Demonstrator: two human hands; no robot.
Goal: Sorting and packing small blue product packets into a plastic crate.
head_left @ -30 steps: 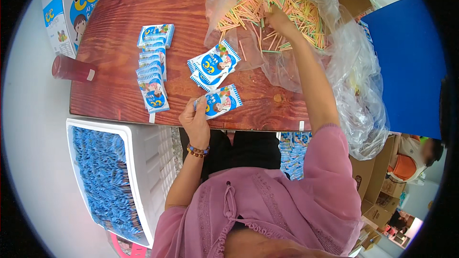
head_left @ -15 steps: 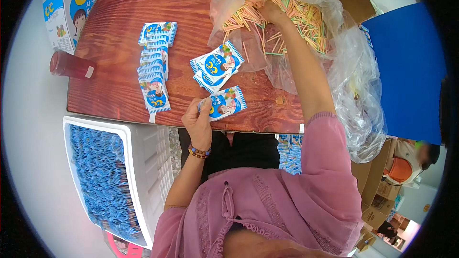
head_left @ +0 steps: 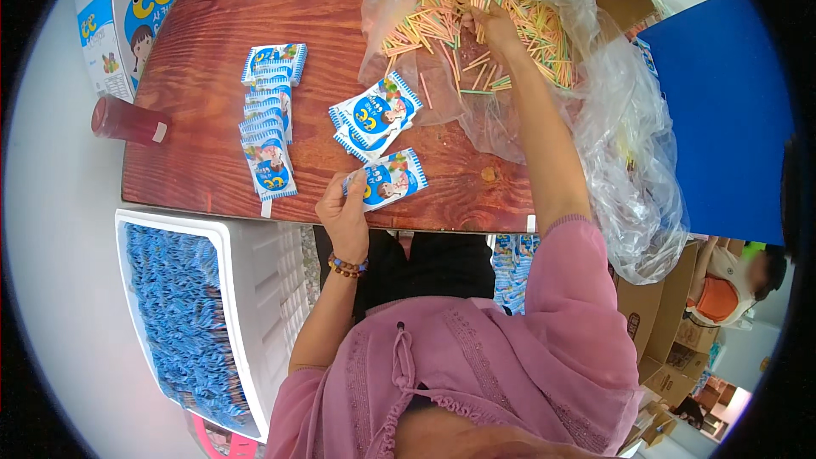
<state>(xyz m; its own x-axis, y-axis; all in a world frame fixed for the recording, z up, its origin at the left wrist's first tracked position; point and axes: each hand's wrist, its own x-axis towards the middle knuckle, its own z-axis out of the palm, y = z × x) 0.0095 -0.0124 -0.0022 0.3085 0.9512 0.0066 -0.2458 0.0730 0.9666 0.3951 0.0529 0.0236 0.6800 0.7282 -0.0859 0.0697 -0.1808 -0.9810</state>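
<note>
Near the table's front edge my left hand (head_left: pixel 342 211) pinches one end of a small blue-and-white packet (head_left: pixel 391 180) with a cartoon print. Just beyond it lie a few more such packets (head_left: pixel 374 116), overlapping. My right arm reaches far forward, and my right hand (head_left: pixel 498 32) is bent over a heap of thin pastel sticks (head_left: pixel 540 49), pink, yellow, orange and green. Its fingers are closed among the sticks; how many they grip is hard to see. The heap rests on an opened clear plastic bag (head_left: pixel 625 195). To the left, more packets (head_left: pixel 269 123) form an overlapping row.
A dark reddish jar (head_left: pixel 127 121) lies at the table's (head_left: pixel 323 0) left edge. Below it, a white foam box (head_left: pixel 223 280) holds many blue packets. Printed cartons (head_left: pixel 151 8) stand far left, a blue panel (head_left: pixel 722 119) right. Another person (head_left: pixel 722 285) is at the lower right.
My right hand has drawn back slightly within the heap, with its fingers closer together. My left hand keeps its pinch on the packet. The whole view has shifted a little.
</note>
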